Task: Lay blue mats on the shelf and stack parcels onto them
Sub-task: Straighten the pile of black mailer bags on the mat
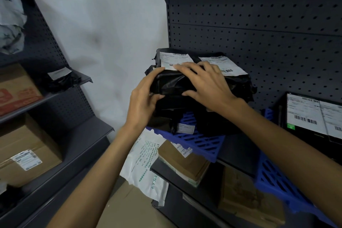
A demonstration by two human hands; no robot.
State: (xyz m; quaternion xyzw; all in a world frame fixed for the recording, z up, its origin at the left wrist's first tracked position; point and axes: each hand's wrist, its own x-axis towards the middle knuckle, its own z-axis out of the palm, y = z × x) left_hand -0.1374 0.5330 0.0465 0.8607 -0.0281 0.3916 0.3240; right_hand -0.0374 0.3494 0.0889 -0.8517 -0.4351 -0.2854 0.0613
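Dark pegboard shelving (pixel 259 24) stands against a white wall (pixel 111 24). On the shelf, a black poly-wrapped parcel (pixel 172 83) sits atop a stack of black parcels (pixel 212 118), which rests on a blue mat (pixel 199 142). The left hand (pixel 144 98) wraps round the parcel's left end. The right hand (pixel 207 83) clasps it from above, fingers spread and thumb at the front edge. This looks like the stacking step. Next, the parcel should be squared on the stack and released. A second blue mat (pixel 273 177) lies to the right, below a labelled black box (pixel 305 116).
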